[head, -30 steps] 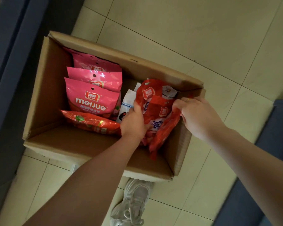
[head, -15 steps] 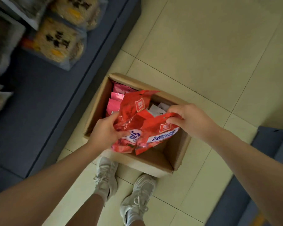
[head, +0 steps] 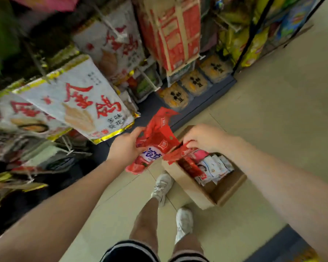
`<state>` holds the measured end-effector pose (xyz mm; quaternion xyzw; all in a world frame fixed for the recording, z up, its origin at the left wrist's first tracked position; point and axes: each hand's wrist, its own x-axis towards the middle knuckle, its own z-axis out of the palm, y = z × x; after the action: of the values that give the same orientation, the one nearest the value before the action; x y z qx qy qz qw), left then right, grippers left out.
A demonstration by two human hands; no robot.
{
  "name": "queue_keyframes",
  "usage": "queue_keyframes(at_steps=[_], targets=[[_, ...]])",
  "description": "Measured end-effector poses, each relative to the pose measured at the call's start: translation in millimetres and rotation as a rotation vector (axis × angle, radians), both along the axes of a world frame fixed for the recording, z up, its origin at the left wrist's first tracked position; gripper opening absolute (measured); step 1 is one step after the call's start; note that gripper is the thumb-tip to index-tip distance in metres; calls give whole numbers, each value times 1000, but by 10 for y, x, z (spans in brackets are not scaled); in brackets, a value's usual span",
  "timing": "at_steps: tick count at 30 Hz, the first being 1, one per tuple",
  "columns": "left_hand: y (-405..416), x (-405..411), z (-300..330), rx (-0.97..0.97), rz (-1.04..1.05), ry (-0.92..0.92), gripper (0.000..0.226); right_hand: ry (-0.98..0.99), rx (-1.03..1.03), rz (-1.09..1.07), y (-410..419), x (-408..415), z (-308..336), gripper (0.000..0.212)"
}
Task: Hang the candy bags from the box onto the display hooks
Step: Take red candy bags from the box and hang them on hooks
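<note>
Lifted clear of the box (head: pixel 195 188), the red bags (head: pixel 155 144) now sit before the display hooks (head: pixel 110 25). Your left hand (head: pixel 124 147) grips one stack; your right hand (head: pixel 203 138) pinches another bag (head: pixel 180 154) above the box.

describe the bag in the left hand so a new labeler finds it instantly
Start at the open cardboard box on the tile floor, right of the white sneakers. Just up-left of it, the left hand holds a red bag above the floor. Unlike the red bag pinched by the right hand, it shows a white patch with purple lettering.
</note>
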<state>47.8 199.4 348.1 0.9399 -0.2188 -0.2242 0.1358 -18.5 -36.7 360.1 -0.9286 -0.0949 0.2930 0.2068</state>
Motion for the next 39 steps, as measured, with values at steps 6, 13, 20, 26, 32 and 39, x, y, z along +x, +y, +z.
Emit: queue_keyframes(at_steps=[6, 13, 20, 26, 32, 39], targets=[[924, -356, 1078, -23, 220, -174, 64, -231, -15, 267, 728, 200, 1185, 29], [1969, -868, 2196, -27, 412, -367, 61, -472, 197, 278, 1563, 266, 2551, 19], [3045, -1306, 2891, 60, 561, -501, 60, -686, 329, 318, 2506, 258, 3521, 16], [3933, -1475, 3289, 23, 616, -617, 59, -787, 435, 262, 3448, 220, 3930, 14], [4856, -1436, 3608, -73, 558, -724, 59, -913, 459, 161, 4406, 177, 4243, 16], [5599, -1148, 4035, -257, 548, -884, 57, -1025, 343, 46, 5230, 339, 4588, 19]])
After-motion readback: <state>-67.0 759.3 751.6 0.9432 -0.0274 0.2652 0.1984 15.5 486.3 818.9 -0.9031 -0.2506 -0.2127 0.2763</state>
